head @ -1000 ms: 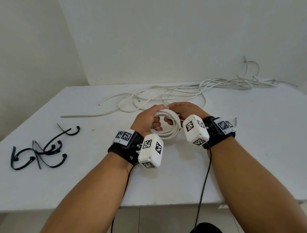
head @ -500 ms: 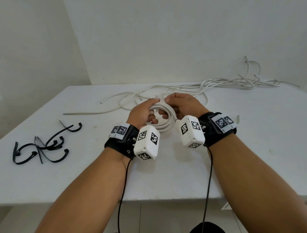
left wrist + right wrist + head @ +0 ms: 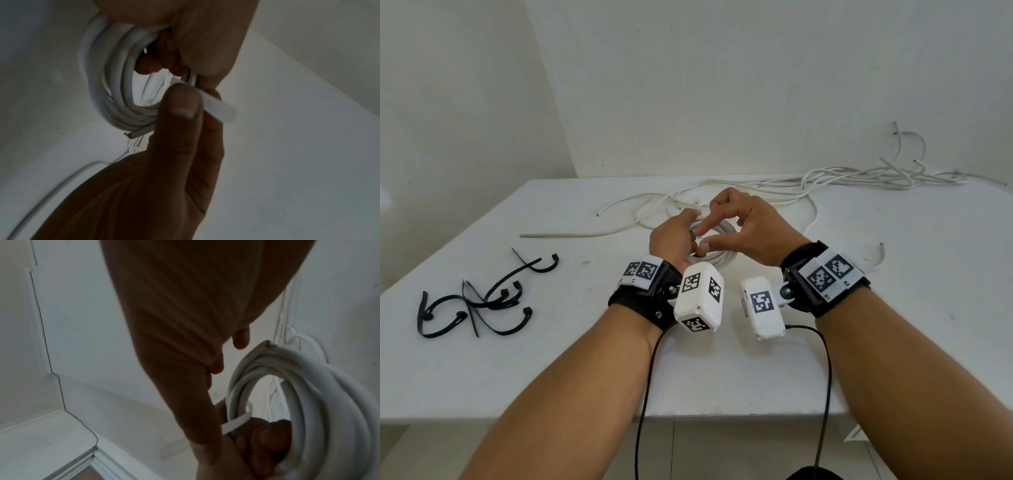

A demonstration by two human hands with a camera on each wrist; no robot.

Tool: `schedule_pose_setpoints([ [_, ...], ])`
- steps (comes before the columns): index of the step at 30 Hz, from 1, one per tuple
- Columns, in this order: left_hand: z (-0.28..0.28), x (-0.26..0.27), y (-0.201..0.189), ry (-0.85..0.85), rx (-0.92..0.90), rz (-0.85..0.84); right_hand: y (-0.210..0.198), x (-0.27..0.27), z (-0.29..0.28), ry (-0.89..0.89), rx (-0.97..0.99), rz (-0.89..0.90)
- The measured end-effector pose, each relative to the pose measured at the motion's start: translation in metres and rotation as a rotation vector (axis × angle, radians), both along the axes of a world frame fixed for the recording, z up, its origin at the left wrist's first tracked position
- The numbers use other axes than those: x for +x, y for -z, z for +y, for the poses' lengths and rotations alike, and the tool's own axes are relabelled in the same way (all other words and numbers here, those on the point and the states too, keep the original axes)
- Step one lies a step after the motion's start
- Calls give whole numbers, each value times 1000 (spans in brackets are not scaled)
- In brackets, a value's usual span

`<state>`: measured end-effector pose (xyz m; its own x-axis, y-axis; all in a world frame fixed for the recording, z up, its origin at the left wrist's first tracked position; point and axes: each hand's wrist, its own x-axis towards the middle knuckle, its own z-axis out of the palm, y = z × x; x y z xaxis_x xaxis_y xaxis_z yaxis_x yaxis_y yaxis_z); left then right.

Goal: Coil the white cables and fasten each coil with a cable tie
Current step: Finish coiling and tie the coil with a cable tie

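A coil of white cable (image 3: 725,261) stands between both hands at the middle of the white table (image 3: 551,377). My left hand (image 3: 690,222) grips the coil's left side, fingers through the ring. In the left wrist view its thumb (image 3: 180,105) presses a short white cable end (image 3: 219,109) against the coil (image 3: 115,91). My right hand (image 3: 702,240) arches over the top, with index finger and thumb pinching that same end. In the right wrist view the end (image 3: 236,423) crosses over the coil's strands (image 3: 308,386). Another cut tip (image 3: 129,134) pokes out of the coil.
Several black cable ties (image 3: 472,301) lie at the table's left. Loose white cables (image 3: 859,178) trail from behind the hands to the back right, along the wall. One straight cable end (image 3: 558,235) lies to the left of the hands. The table's front edge (image 3: 688,414) is near my forearms.
Both hands moved the coil slightly away from me. My right hand has turned palm down and risen above the coil, its index finger now pointing down at the cable end.
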<state>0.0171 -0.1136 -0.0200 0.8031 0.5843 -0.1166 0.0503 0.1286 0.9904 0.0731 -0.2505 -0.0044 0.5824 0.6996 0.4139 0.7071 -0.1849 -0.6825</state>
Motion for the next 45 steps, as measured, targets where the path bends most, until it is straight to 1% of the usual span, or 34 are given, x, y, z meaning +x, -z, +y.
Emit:
schedule_pose_setpoints([
  [2, -4, 1, 2, 38, -28, -31, 1, 0, 1, -6, 15, -18],
  [4, -5, 3, 3, 21, -80, -32, 2, 1, 3, 7, 115, -6],
  [6, -7, 3, 3, -1, -143, -34, 3, 5, 4, 97, 264, 7],
  [8, -9, 4, 4, 12, -168, -57, 3, 13, 2, 202, 358, 51],
  [10, -12, 4, 4, 34, -157, -68, 5, 19, -1, 240, 365, 88],
  [13, -16, 3, 5, 73, -113, -64, 8, 23, -2, 267, 331, 86],
  [16, -20, 2, 5, 107, -78, -87, 8, 23, -1, 278, 315, 103],
  [22, -25, -1, 6, 160, -53, -96, 5, 19, -4, 260, 311, 212],
  [26, -25, -1, 7, 116, -9, -98, 4, 19, -4, 227, 341, 316],
  [28, -23, 0, 5, 88, -32, -106, 2, 18, -3, 216, 409, 382],
  [31, -16, 2, 2, 42, -80, -127, -2, 15, -1, 172, 515, 545],
  [33, -12, 2, 2, 17, -91, -138, -5, 14, -1, 177, 544, 596],
  [34, -11, 3, 2, 6, -92, -140, -5, 13, -1, 198, 545, 581],
  [36, -11, 3, 2, -7, -94, -136, -4, 11, 0, 244, 511, 478],
  [40, -9, 4, 3, -5, -122, -104, 0, 7, 2, 248, 358, 266],
  [43, -9, 2, 3, -9, -120, -89, 1, 6, 1, 248, 220, 165],
  [45, -10, 0, 2, -5, -113, -87, 0, 6, 1, 264, 173, 124],
])
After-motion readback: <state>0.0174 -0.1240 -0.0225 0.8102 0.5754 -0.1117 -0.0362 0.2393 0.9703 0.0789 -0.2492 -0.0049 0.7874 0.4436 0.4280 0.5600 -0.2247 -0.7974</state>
